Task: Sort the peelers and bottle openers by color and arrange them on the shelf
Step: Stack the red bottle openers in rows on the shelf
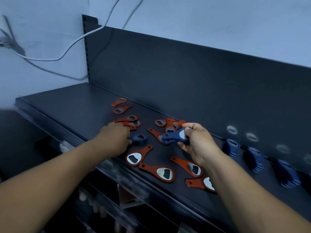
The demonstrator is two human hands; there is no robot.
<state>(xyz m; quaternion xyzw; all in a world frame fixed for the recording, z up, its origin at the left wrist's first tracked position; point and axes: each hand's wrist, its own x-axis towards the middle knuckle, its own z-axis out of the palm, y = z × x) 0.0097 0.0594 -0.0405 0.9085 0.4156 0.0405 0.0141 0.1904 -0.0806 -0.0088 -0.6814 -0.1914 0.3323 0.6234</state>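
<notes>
The right hand (196, 143) is curled around a small stack of blue openers (175, 136), held just above the shelf (67, 105). The stack lies sideways: its thin handle ends point left and its round metal heads sit at the right, under the fingers. The left hand (116, 137) reaches down to a single blue opener (139, 138) lying flat on the shelf. Its round head points right and its handle goes in under the hand. The fingers are mostly hidden behind the back of the hand, but they seem to pinch that handle. Red openers (158, 170) lie all around on the shelf, pointing many ways. The one nearest the left arm (134, 157) has its round head toward the front edge and its handle slanting up to the right. Another by the right wrist (186, 165) has its handle up to the left and its head down to the right. More red ones lie further back (122, 109), and a little heap of them (170, 125) sits just behind the right hand. On the right, three stacks of blue openers (254, 157) stand in a row against the dark back wall (168, 73) of the shelf, and their shiny heads show in it like a mirror. A white cable (75, 41) hangs on the wall behind.
</notes>
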